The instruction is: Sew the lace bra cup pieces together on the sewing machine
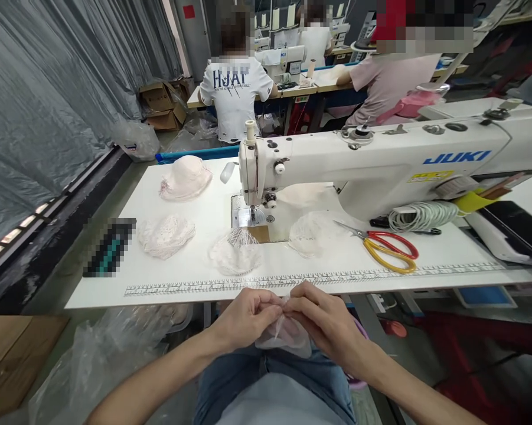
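My left hand [251, 319] and my right hand [323, 316] meet in front of the table's near edge, above my lap. Both are closed, pinching a thin, sheer white piece of fabric [287, 339] between the fingertips. The piece is gathered at the top and hangs loosely below the fingers. On the table, just beyond my hands, lie a pale lace piece [237, 255] near the needle area and another lace piece [307, 235] to its right. A third lace piece [166, 236] rests farther left, with a rounded pale pink fabric piece [186, 178] behind it.
A white JUKI sewing machine [381, 153] spans the table [101, 289]. Scissors [389, 251] with red and yellow handles lie at right, beside coiled cord [423, 216]. A printed ruler strip [230, 286] follows the front edge. Several people sit at machines beyond.
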`<state>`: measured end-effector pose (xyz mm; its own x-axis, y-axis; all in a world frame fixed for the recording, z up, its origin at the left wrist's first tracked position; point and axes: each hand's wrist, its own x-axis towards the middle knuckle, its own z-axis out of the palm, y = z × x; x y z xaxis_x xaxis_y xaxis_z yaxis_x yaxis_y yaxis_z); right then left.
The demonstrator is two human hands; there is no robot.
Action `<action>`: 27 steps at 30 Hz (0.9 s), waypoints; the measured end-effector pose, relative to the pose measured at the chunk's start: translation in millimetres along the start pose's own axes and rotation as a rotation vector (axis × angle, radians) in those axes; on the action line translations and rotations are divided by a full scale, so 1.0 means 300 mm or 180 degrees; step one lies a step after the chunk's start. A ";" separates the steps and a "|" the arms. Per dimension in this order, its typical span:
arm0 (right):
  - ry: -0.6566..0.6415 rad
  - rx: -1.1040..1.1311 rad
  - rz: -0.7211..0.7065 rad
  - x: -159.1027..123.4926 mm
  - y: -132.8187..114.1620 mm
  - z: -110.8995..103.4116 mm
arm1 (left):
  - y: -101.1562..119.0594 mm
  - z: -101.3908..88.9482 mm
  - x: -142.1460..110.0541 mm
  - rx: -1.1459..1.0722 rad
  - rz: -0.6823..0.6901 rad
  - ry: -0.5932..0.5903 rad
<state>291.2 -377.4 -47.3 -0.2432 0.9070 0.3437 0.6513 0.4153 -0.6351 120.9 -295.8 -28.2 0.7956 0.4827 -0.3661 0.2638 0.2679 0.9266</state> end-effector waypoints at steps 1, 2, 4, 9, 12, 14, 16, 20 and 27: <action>-0.0037 -0.0015 0.0027 0.001 0.005 0.007 | -0.002 0.001 0.002 -0.0069 -0.0036 -0.0054; -0.0068 0.0003 0.0056 0.002 0.011 0.013 | -0.004 0.002 0.004 -0.0148 -0.0072 -0.0095; -0.0066 0.0125 0.0135 0.001 0.025 0.016 | -0.011 0.002 0.008 -0.0274 -0.0143 -0.0116; 0.0338 0.0416 0.0594 -0.014 0.056 -0.007 | -0.014 -0.001 0.022 -0.0271 -0.0290 -0.0219; 0.0292 0.0515 0.0570 -0.027 0.060 -0.017 | -0.011 -0.001 0.033 -0.0131 -0.0343 -0.0229; 0.0296 0.0578 0.0515 -0.032 0.058 -0.018 | -0.008 0.001 0.039 0.0004 -0.0363 -0.0180; 0.0417 0.0647 0.0489 -0.034 0.057 -0.017 | -0.005 0.005 0.041 0.0068 -0.0373 -0.0169; 0.0465 0.1110 0.0671 -0.036 0.051 -0.015 | 0.001 0.011 0.038 0.0002 -0.0436 -0.0317; -0.0185 0.1662 0.0551 -0.056 0.063 -0.026 | 0.003 -0.001 0.028 0.0326 -0.0504 -0.0497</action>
<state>313.3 -385.5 -59.6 -0.2133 0.9613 0.1745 0.2458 0.2257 -0.9427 127.7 -291.1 -30.5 0.8125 0.3044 -0.4972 0.4396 0.2401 0.8655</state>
